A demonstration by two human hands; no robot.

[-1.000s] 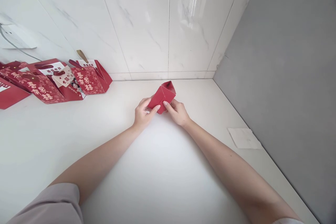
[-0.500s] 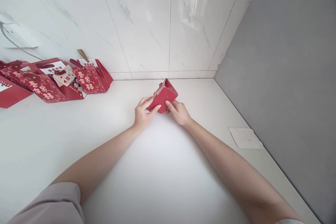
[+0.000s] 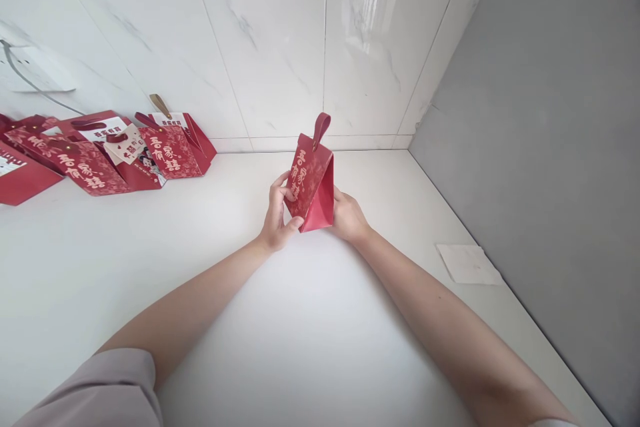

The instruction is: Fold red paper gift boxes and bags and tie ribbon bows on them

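Observation:
A small red paper gift box with gold characters and a red loop handle on top stands upright between my hands, above the white counter. My left hand grips its printed left face, thumb under the lower corner. My right hand holds the plain right side from behind, its fingers mostly hidden by the box.
Several finished red gift boxes lie in a row at the far left against the marble wall. A white sheet of paper lies at the right by the grey wall. A wall socket with a cable is at upper left.
The box was lying tilted with its bottom toward me; both hands have turned it upright, so its handle now points up and the printed face shows.

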